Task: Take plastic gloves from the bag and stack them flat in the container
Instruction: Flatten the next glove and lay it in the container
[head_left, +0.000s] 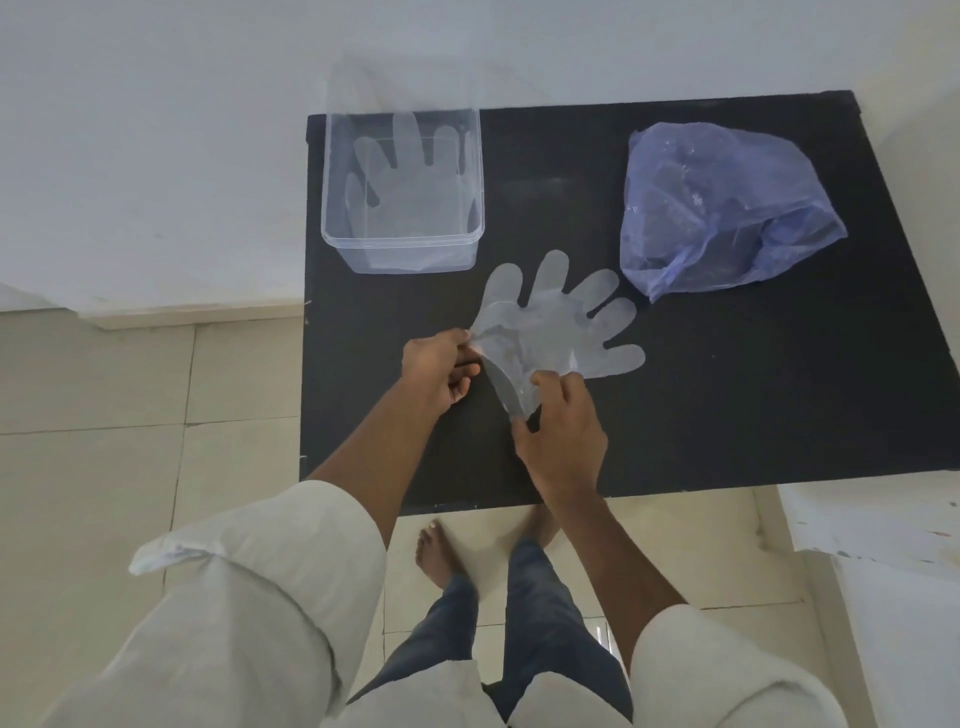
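A clear plastic glove (558, 322) lies spread over the black table (727, 395), fingers pointing away and to the right. My left hand (439, 371) pinches the cuff's left edge. My right hand (563, 426) grips the cuff's near edge, which is lifted and creased. A clear plastic container (402, 249) stands at the table's far left corner with at least one glove (410, 182) lying flat inside. The crumpled blue plastic bag (722, 208) rests at the far right; its contents are too blurred to make out.
The table stands against a white wall (156, 156), with beige floor tiles (104, 415) to the left and below. My bare feet and jeans (540, 623) are at the table's near edge. A white surface (883, 530) adjoins the table's near right corner.
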